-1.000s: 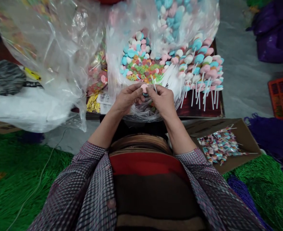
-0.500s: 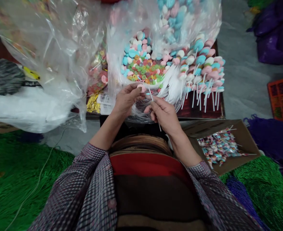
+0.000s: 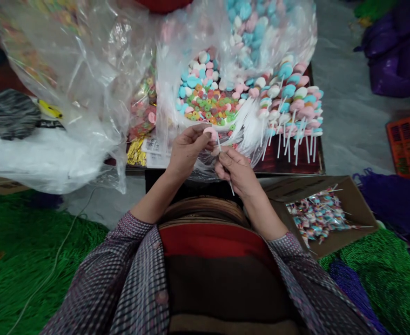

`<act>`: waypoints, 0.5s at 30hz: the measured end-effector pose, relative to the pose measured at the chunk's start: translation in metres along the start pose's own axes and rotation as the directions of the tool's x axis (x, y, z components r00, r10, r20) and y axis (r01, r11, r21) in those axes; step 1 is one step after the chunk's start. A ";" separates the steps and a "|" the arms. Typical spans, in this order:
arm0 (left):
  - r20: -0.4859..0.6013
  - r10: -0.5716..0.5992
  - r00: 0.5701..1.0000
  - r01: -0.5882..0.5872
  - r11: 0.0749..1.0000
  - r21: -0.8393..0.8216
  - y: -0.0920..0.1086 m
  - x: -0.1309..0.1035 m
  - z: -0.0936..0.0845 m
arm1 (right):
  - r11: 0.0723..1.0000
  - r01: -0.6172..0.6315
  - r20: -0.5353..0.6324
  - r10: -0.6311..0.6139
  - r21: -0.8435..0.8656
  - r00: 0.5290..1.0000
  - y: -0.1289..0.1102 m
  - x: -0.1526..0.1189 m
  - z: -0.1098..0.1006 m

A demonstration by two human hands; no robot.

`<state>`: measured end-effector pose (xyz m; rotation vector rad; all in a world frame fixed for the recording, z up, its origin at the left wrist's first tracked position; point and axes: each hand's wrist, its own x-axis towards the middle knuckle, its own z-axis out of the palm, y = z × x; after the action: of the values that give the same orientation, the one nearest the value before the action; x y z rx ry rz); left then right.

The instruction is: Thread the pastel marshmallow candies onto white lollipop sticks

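My left hand (image 3: 191,148) pinches a pink marshmallow (image 3: 210,134) between thumb and fingertips. My right hand (image 3: 238,168) is closed round a thin white stick (image 3: 219,141), its upper end right beside the marshmallow; I cannot tell whether the tip has gone in. The stick's lower end pokes out below my right hand. Just beyond my hands lie pink, blue and white marshmallows (image 3: 193,81) and coloured gummy rings (image 3: 211,103) on clear plastic. Loose white sticks (image 3: 248,116) lie to their right.
Finished marshmallow sticks (image 3: 292,102) are piled at the table's right edge. A plastic bag of marshmallows (image 3: 255,32) stands behind. A cardboard box (image 3: 360,211) holds wrapped sweets at lower right. Clear plastic bags (image 3: 86,83) and gold twist ties (image 3: 137,151) lie left.
My left hand has moved slightly right with the pink marshmallow, closing the gap to the stick's upper end. The fingers of my right hand have curled in more.
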<state>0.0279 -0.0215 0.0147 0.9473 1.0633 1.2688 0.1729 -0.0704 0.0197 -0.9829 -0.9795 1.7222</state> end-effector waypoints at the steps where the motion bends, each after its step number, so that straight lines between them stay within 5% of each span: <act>1: 0.003 0.005 1.000 -0.005 1.000 0.013 0.001 -0.001 0.001 | 1.000 -0.007 0.009 0.007 0.023 1.000 0.000 -0.001 0.000; 15: 0.069 -0.018 0.997 0.017 1.000 0.006 -0.007 -0.007 0.004 | 0.945 -0.011 0.093 -0.020 0.327 0.995 -0.010 -0.006 -0.009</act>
<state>0.0335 -0.0294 0.0092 0.9766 1.0198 1.2114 0.1856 -0.0716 0.0264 -0.6868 -0.7211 1.8681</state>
